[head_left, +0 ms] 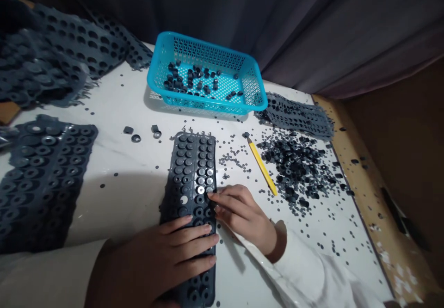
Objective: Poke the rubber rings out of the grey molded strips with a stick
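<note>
A dark grey moulded rubber sheet (194, 160) with rows of round ring-shaped parts lies lengthwise before me on the white table. My left hand (156, 255) rests flat over its lower half, fingers stretched across the rows. At the sheet's right edge, the thumb and index finger of my right hand (244, 213) are closed on the rubber sheet beside one of the rings. Several rings near those fingers have shiny pale tops. One spot in the left rows shows white through a hole. The undersides of my right fingers are hidden.
A blue perforated basket (208, 102) holding small black rubber pieces stands at the back. Right of the sheet lie a yellow-handled tool (262, 167) and a heap of black pieces (294, 164). Another moulded sheet (45, 174) lies left; punched-out sheets (79, 40) are piled behind it.
</note>
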The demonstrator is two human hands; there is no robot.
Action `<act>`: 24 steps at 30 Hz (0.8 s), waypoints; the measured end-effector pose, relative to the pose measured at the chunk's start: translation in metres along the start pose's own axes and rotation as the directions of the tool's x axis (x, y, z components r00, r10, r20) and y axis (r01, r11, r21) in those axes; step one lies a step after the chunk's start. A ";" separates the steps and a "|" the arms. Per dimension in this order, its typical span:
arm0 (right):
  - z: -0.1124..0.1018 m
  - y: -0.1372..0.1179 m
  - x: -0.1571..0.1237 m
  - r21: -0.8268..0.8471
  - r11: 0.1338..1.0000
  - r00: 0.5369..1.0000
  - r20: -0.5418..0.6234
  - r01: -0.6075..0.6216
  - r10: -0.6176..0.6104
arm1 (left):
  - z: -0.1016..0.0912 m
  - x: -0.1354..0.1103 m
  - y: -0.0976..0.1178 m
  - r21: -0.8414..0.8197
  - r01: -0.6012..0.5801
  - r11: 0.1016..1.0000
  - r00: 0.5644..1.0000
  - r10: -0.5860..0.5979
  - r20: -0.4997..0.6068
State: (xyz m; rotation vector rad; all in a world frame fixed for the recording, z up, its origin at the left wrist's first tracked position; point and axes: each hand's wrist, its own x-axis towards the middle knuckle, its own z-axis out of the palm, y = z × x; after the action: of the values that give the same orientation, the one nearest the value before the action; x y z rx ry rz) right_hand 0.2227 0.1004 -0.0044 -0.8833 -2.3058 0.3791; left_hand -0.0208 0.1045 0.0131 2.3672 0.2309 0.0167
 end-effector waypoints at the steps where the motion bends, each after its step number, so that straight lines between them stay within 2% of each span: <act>1: 0.001 0.000 0.000 -0.030 1.000 1.000 -0.001 0.008 -0.009 | 0.000 0.000 0.000 -0.010 0.003 1.000 1.000 -0.003 -0.017; 5: 0.003 0.001 -0.002 -0.100 0.994 0.999 -0.003 -0.033 0.033 | 0.001 -0.001 -0.001 -0.027 0.001 1.000 0.998 -0.003 -0.066; 8: 0.004 0.003 -0.005 -0.102 0.972 0.975 -0.087 -0.214 0.205 | 0.000 0.000 -0.001 0.013 0.003 1.000 1.000 -0.003 -0.024; 10: 0.003 0.004 -0.004 -0.023 0.959 0.952 -0.126 -0.284 0.279 | -0.001 0.000 -0.001 0.033 0.001 0.999 1.000 0.000 -0.017; 15: 0.001 0.004 0.002 0.208 0.946 0.963 -0.050 -0.250 0.266 | -0.002 0.002 -0.001 0.026 -0.005 1.000 0.998 0.007 -0.067; 24: 0.003 0.005 -0.002 0.232 0.934 0.958 -0.028 -0.273 0.287 | -0.001 -0.001 0.000 0.023 0.014 1.000 0.999 -0.013 -0.036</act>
State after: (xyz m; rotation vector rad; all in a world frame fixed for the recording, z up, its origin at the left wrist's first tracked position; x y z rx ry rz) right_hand 0.2240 0.1025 -0.0097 -1.0920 -2.0331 0.7126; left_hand -0.0216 0.1046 0.0139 2.3901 0.2657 0.0505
